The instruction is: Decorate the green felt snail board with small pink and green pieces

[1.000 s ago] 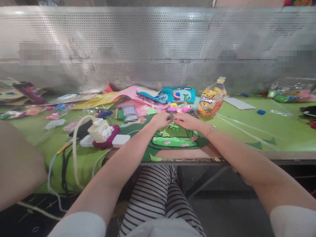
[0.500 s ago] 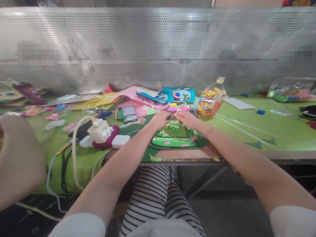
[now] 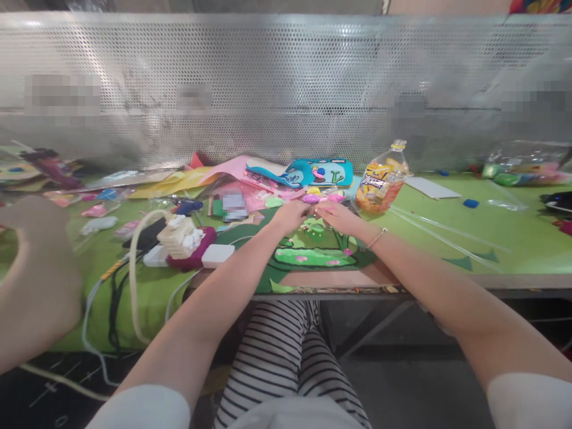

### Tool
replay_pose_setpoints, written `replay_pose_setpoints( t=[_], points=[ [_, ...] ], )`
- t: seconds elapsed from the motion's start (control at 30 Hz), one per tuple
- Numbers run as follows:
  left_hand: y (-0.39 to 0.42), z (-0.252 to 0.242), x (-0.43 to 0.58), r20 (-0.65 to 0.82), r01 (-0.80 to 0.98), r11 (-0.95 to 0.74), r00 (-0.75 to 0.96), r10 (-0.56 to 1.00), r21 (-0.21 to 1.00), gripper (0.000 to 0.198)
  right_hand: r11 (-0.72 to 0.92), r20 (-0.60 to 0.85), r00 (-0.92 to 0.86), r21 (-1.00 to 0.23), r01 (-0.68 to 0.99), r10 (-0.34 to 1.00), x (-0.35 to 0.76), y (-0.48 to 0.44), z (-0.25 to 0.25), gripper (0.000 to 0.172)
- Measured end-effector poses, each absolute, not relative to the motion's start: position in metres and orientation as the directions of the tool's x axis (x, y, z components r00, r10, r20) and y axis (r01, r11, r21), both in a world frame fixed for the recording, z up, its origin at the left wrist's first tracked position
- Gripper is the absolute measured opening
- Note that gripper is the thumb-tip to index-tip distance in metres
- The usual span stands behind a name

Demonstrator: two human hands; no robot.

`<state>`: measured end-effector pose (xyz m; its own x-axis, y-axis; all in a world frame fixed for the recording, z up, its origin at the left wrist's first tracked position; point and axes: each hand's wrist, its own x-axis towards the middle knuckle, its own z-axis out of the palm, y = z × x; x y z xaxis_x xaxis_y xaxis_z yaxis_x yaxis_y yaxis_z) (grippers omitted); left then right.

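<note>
My left hand (image 3: pixel 291 215) and my right hand (image 3: pixel 338 215) meet over the top edge of a green craft picture (image 3: pixel 315 258). Both have their fingers bent and pinched together at the tips. Whatever lies between the fingertips is too small or too hidden to make out. Below my hands the picture carries a light green strip with dark outlines and small pink spots. Just behind my fingers sit purple and yellow lumps (image 3: pixel 311 197) that look like soft clay. A pale green lump (image 3: pixel 274 202) lies beyond my left hand.
An orange-labelled plastic bottle (image 3: pixel 382 179) stands right of my hands. Blue decorated foam pieces (image 3: pixel 328 171) lie behind. To the left are a power strip with plugs (image 3: pixel 187 241) and cables. Another person's arm (image 3: pixel 40 286) reaches in at far left. A perforated metal panel (image 3: pixel 268 89) borders the back.
My hands stay over the picture, with only slight finger movement. The other person's arm at far left has shifted a little.
</note>
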<state>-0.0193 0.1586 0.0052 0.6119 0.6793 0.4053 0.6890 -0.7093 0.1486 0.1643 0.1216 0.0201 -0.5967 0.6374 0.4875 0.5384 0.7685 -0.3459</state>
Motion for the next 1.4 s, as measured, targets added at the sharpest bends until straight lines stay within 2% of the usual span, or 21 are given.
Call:
replay_pose_setpoints(
  t=[0.1, 0.2, 0.33, 0.77, 0.93, 1.17, 1.4],
  points=[
    [0.1565, 0.0064, -0.0188, 0.416, 0.678, -0.722, 0.622, 0.663, 0.136, 0.012, 0.732, 0.459, -0.571, -0.436, 0.523, 0.681, 0.1652, 0.1218, 0.0196, 0.038],
    [0.1541, 0.0076, -0.0180, 0.428, 0.667, -0.735, 0.632, 0.646, 0.125, 0.012, 0.647, 0.367, -0.543, -0.551, 0.527, 0.755, 0.1666, 0.1214, 0.0199, 0.041],
    [0.1532, 0.0076, -0.0172, 0.437, 0.656, -0.746, 0.641, 0.631, 0.114, 0.012, 0.585, 0.311, -0.516, -0.601, 0.544, 0.798, 0.1667, 0.1199, 0.0212, 0.043],
    [0.1528, 0.0071, -0.0155, 0.469, 0.651, -0.755, 0.643, 0.605, 0.081, 0.018, 0.620, 0.345, -0.530, -0.582, 0.527, 0.775, 0.1653, 0.1191, 0.0215, 0.052],
    [0.1549, 0.0063, -0.0154, 0.472, 0.649, -0.756, 0.642, 0.604, 0.085, 0.018, 0.636, 0.363, -0.534, -0.561, 0.530, 0.764, 0.1649, 0.1199, 0.0211, 0.049],
    [0.1524, 0.0077, -0.0156, 0.438, 0.679, -0.726, 0.623, 0.649, 0.109, 0.016, 0.738, 0.470, -0.569, -0.438, 0.513, 0.674, 0.1640, 0.1201, 0.0203, 0.047],
    [0.1550, 0.0076, -0.0156, 0.417, 0.694, -0.707, 0.608, 0.676, 0.133, 0.011, 0.709, 0.442, -0.555, -0.459, 0.536, 0.705, 0.1669, 0.1220, 0.0189, 0.047]
  ],
)
